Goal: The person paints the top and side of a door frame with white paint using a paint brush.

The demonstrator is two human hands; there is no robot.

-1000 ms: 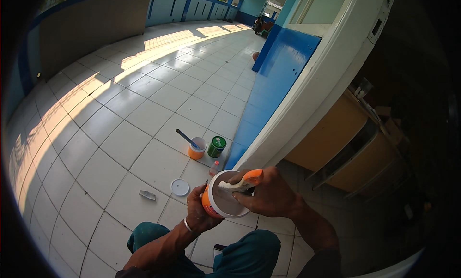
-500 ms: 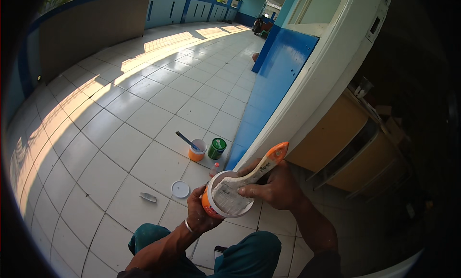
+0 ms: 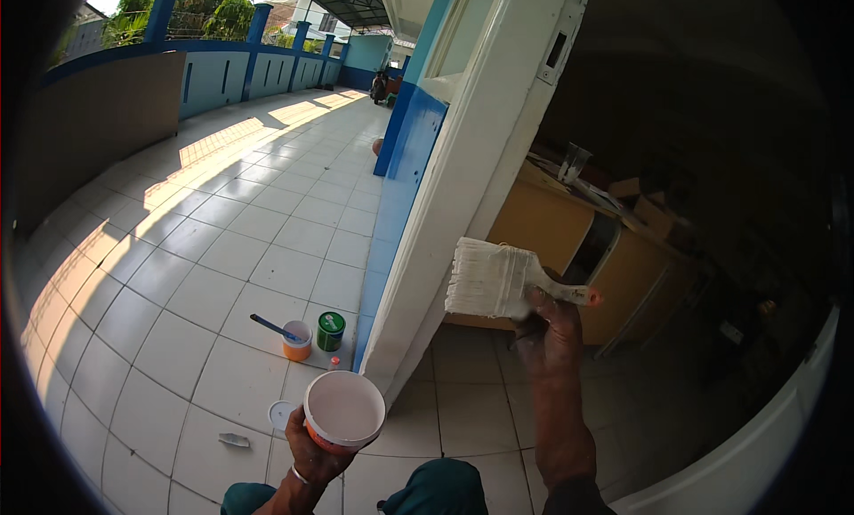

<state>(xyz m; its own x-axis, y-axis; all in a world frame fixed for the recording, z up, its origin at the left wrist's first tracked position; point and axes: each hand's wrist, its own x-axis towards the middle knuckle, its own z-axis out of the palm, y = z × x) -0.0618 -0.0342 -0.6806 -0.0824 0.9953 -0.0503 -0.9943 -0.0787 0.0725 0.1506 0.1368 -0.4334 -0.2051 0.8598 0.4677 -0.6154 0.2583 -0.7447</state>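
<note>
My left hand (image 3: 313, 454) is closed round the side of a paint tub (image 3: 345, 406), orange outside with a white rim and pale paint inside. Raised at the right, my right hand (image 3: 553, 324) grips a wide paintbrush (image 3: 489, 279) by its handle. White paint coats the bristles, which point left toward the white door frame (image 3: 463, 186). Whether they touch the frame I cannot tell; they overlap its edge in view. Part of the brush handle is hidden by my fingers.
On the tiled floor (image 3: 222, 284) stand an orange tub (image 3: 297, 344) holding a blue-handled brush, a green can (image 3: 331, 332) and a small bottle (image 3: 334, 364). A white lid (image 3: 281, 414) and a grey scrap (image 3: 234, 440) lie nearby. A wooden desk (image 3: 534, 230) is inside the doorway.
The paintbrush has come up out of the tub and swung right, its bristles now facing left. The tub has shifted lower left in view. My view has tilted up and turned right.
</note>
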